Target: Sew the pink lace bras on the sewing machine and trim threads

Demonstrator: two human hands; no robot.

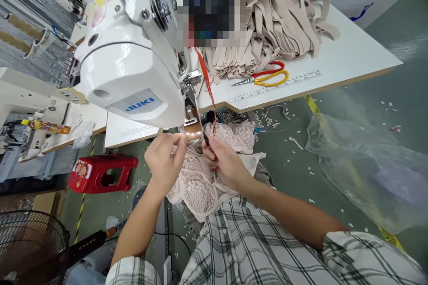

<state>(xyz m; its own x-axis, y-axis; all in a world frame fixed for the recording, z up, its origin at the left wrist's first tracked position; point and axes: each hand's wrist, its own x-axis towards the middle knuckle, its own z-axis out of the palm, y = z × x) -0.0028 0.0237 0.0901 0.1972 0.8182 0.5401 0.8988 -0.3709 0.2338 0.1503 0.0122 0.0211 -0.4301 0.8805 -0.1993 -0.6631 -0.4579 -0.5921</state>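
My left hand (pixel 166 159) is closed in a pinch just left of the sewing machine's brown cylinder bed (pixel 194 132). Whatever its fingertips hold is too small to make out. On the bed's other side, my right hand (pixel 227 160) grips a small dark tool (pixel 206 138), mostly hidden by the fingers. A red cord (pixel 207 83) runs down from the table to this hand. Above both hands is the white JUKI sewing machine head (pixel 130 80), with its presser foot (pixel 191 118) over the bed. Pale pink lace bras (pixel 199 192) lie on my lap, below the hands.
Beige fabric straps (pixel 277 13) are heaped on the white table (pixel 361 49). Yellow-and-red-handled scissors (pixel 271 77) lie beside a clear ruler (pixel 277 87). At left are a red stool (pixel 103 173), a bottle (pixel 50 126) and a fan (pixel 31 247). Plastic sheeting (pixel 364 164) covers floor at right.
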